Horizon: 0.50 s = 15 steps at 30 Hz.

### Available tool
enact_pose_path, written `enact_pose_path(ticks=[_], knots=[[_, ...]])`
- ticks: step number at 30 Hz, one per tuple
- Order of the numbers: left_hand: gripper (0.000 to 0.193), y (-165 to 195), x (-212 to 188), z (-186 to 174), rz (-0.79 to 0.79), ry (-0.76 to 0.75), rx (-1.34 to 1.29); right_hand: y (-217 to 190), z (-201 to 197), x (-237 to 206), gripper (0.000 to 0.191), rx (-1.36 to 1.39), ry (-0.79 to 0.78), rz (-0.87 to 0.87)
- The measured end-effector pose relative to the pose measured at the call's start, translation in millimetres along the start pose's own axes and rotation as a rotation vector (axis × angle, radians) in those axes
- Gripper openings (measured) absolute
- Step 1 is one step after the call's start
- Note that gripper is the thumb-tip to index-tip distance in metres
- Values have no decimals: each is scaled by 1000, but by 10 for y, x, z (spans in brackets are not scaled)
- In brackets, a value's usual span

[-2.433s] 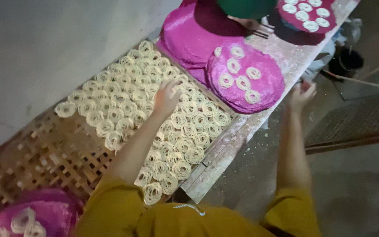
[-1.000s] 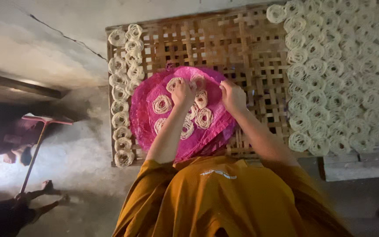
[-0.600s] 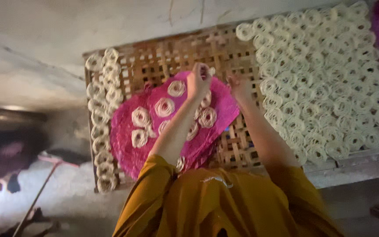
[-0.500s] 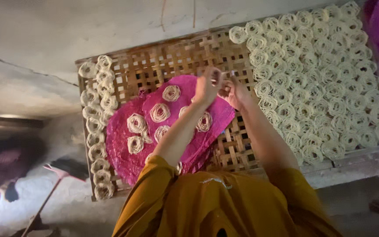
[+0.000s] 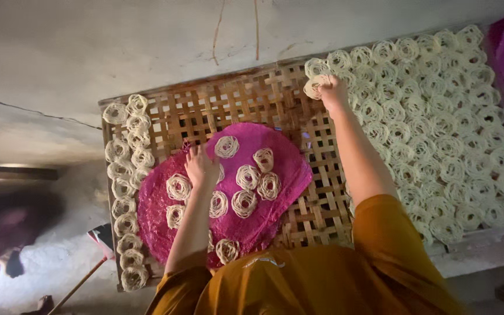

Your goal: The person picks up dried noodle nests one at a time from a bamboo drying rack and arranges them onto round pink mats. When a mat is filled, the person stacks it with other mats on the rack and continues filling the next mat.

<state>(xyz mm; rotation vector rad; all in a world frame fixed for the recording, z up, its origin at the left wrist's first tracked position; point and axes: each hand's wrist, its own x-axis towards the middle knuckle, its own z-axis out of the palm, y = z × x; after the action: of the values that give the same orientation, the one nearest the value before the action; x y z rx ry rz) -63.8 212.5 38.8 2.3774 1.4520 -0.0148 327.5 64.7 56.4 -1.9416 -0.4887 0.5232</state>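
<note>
Now my right hand point(image 5: 332, 91) is stretched out to the upper edge of the woven bamboo rack point(image 5: 252, 105), fingers closed on a pale coil of noodle-like dough point(image 5: 315, 86), which sits at the left border of the big field of coils point(image 5: 438, 128) that fills the right part of the rack in close rows. The held coil touches its neighbours there; I cannot tell whether it is lifted clear of the lattice or lying on it.

My left hand point(image 5: 201, 167) rests on the round pink cloth mat point(image 5: 275, 153) in front of me, palm down, fingers loosely curled and spread over the fabric. It seems to press on the mat beside a coil, but whether anything is pinched under the fingers I cannot tell. The mat lies on the bare middle of the rack and carries a loose scatter of coils point(image 5: 245, 176), set apart from one another, some just beside my left fingers and one near the mat's near edge by my sleeve.

Along the left side of the rack runs a narrow column of coils point(image 5: 125, 175), packed one after the other. Between that column and the big field the lattice shows bare around the mat. My mustard-yellow sleeves point(image 5: 392, 221) cover both arms to about the elbow. Beyond the rack is a grey cracked wall point(image 5: 147, 46).
</note>
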Motion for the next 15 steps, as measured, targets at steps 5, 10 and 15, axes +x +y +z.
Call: enact_pose_path(ticks=[5, 10, 15], knots=[[49, -76, 104, 248, -15, -67, 88, 82, 113, 64, 38, -631, 94, -69], [48, 53, 320, 384, 34, -57, 22, 13, 35, -23, 51, -907, 253, -363], [31, 357, 305, 351, -72, -164, -391, 76, 276, -514, 39, -459, 187, -418]])
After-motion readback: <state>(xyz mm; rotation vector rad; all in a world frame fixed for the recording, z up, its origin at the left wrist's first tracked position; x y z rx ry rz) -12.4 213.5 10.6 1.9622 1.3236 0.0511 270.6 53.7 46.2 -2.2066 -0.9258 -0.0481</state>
